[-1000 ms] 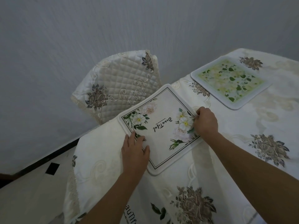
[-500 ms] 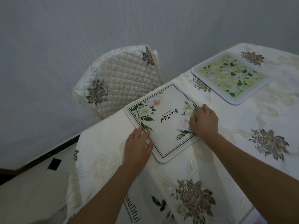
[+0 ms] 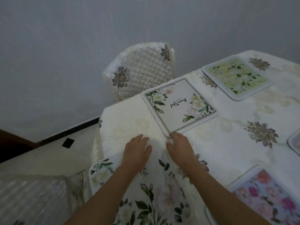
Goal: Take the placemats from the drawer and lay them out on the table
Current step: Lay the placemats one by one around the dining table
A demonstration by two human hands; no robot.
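while both hands (image 3: 159, 148) hover, placemat (image 3: 179, 105) lies flat.

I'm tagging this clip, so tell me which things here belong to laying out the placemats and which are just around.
Job:
white mat
green mat
pink mat
mat at the right edge
mat under the arms
table
left hand
right hand

Around:
chair
wall
floor

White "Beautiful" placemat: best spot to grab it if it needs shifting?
Take the placemat at its near corner, by the right hand. It lies flat on the tablecloth, so slide fingers under that corner from the near side and pinch.
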